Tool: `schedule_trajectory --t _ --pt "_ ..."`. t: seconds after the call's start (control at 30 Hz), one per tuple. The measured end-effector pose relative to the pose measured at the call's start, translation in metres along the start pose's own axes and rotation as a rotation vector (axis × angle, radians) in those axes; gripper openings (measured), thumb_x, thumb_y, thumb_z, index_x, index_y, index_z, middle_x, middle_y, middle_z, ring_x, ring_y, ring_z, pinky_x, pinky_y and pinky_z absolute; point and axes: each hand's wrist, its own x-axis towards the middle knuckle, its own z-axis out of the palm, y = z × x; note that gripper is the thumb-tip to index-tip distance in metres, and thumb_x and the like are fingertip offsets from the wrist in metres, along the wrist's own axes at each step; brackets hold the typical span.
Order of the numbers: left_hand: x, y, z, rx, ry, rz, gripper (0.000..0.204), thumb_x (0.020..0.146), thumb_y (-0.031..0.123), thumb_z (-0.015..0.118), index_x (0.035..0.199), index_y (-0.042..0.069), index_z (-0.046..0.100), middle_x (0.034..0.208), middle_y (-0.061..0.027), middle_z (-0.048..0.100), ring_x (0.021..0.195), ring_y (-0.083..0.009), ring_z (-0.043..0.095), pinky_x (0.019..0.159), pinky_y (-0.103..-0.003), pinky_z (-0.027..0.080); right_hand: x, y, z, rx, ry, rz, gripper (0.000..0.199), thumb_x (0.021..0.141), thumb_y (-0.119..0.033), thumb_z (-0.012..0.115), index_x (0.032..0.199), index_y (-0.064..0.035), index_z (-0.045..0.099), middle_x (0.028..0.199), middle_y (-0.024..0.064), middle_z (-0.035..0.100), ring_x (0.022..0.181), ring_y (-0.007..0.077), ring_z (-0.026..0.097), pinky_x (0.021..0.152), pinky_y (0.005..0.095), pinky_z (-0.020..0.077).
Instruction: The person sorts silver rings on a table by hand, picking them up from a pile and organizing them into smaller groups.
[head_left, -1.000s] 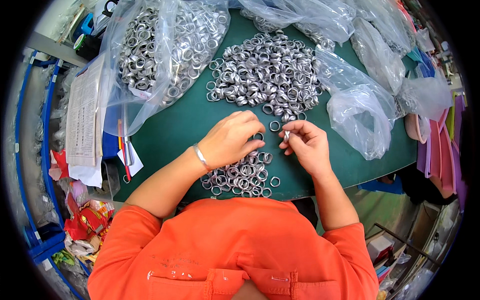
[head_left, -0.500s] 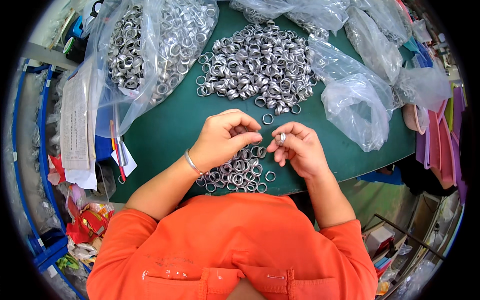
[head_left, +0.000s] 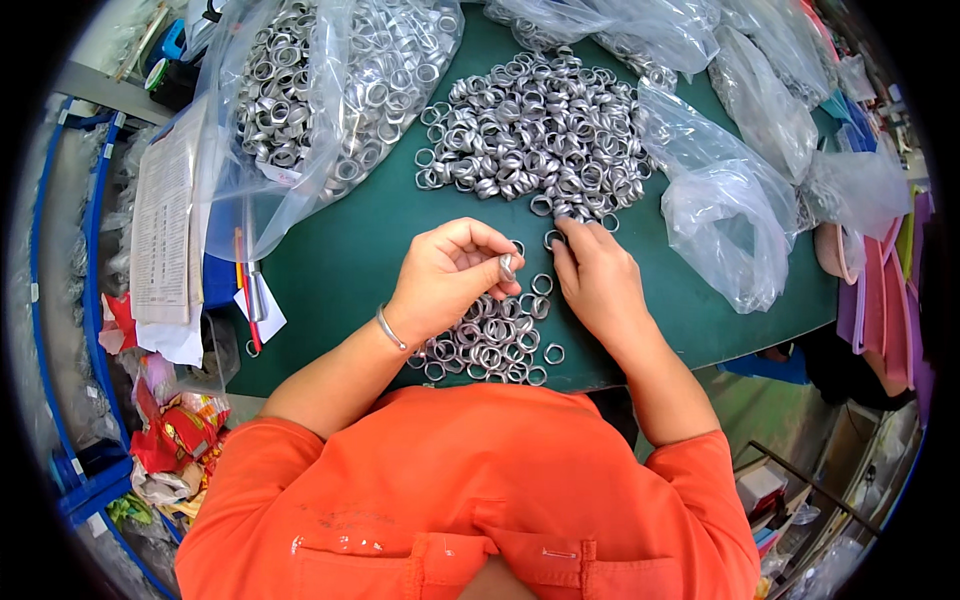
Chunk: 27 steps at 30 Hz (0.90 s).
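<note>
Nearest me, the small pile of rings [head_left: 490, 345] lay by the bench [head_left: 340, 260] edge, and my left hand [head_left: 450, 280] was curled shut, pinching one metal ring [head_left: 507, 267] at its fingertips. At two o'clock of it my right hand [head_left: 595, 280] rested fingers-down, loosely closed, touching loose rings; what it held I couldn't tell. I judged short moves best, since only the green strip before the big heap [head_left: 535, 130] at twelve lay open, bags [head_left: 730, 220] crowding beyond.

Green-topped worktable [head_left: 340, 260] (evenly lit), blue metal racking [head_left: 92, 300] along its left side.
</note>
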Motion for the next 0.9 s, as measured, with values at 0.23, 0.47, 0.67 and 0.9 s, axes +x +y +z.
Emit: schedule_trajectory --t 0.23,0.47,0.67,0.9 --pt "-0.004 0.002 0.0 -0.019 -0.011 0.014 0.007 0.086 -0.001 0.067 0.091 -0.001 0.062 0.091 -0.0127 0.069 0.072 -0.0151 0.068 0.06 -0.024 0.056 -0.006 0.008 0.006 0.102 0.084 -0.084 0.011 0.085 -0.008 0.066 0.094 -0.0026 0.066 0.084 0.0121 0.064 0.071 0.0267 0.066 0.062 0.0372 0.0542" --pt "0.018 -0.004 -0.009 0.913 -0.085 0.547 0.016 0.072 -0.003 0.07 0.087 0.002 0.068 0.102 -0.0107 0.069 0.094 -0.0223 0.067 0.081 -0.032 0.053 -0.015 0.01 -0.009 1.185 -0.254 0.461 0.011 0.088 0.0 0.063 0.098 0.004 0.065 0.084 0.0085 0.069 0.069 0.0119 0.066 0.061 0.0238 0.0548" --pt "0.023 -0.006 -0.008 1.015 -0.255 0.509 0.014 0.072 -0.004 0.066 0.085 0.002 0.065 0.098 -0.0098 0.07 0.089 -0.0272 0.065 0.082 -0.037 0.051 -0.016 0.014 -0.015 1.382 -0.33 0.587 0.012 0.087 0.001 0.063 0.099 0.0031 0.063 0.083 0.0109 0.07 0.064 0.0132 0.066 0.054 0.0252 0.0553" --pt "0.02 -0.004 -0.011 1.0 -0.291 0.447 0.016 0.074 -0.001 0.068 0.089 0.004 0.066 0.096 -0.0085 0.07 0.088 -0.0262 0.065 0.082 -0.036 0.05 -0.018 0.012 -0.011 1.293 -0.304 0.545 0.011 0.086 0.003 0.059 0.097 0.0023 0.063 0.08 0.0101 0.069 0.061 0.0114 0.065 0.053 0.0237 0.0542"
